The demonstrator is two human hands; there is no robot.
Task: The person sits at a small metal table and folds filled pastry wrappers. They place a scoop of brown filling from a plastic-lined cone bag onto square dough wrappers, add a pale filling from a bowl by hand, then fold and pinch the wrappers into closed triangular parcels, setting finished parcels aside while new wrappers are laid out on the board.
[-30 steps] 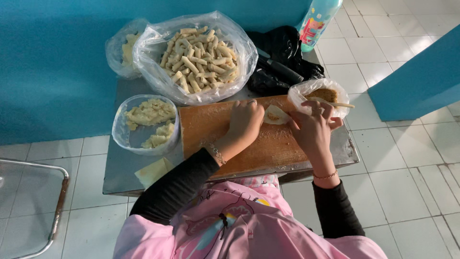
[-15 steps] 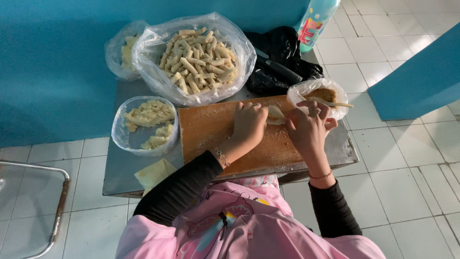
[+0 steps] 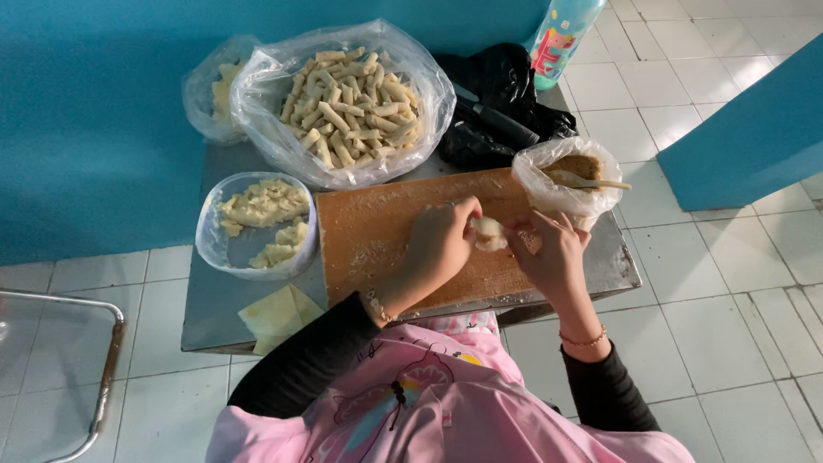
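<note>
The pale dough piece (image 3: 489, 232) sat over the middle of the wooden board (image 3: 377, 240), pinched between both hands. The left hand (image 3: 441, 244) closed its grip on the dough's left side; the right hand (image 3: 553, 253) clamped its right side. A bag of filling with a spoon (image 3: 570, 176) stood just beyond, on the metal table (image 3: 214, 300).

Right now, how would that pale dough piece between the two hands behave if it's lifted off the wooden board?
The dough piece, pinched between left hand and right hand, looks soft and thin, so it would probably sag and tear easily. It seems light for its size. The floury dusting on the wooden board suggests it may stick where bare, so it may not come away cleanly.
</note>
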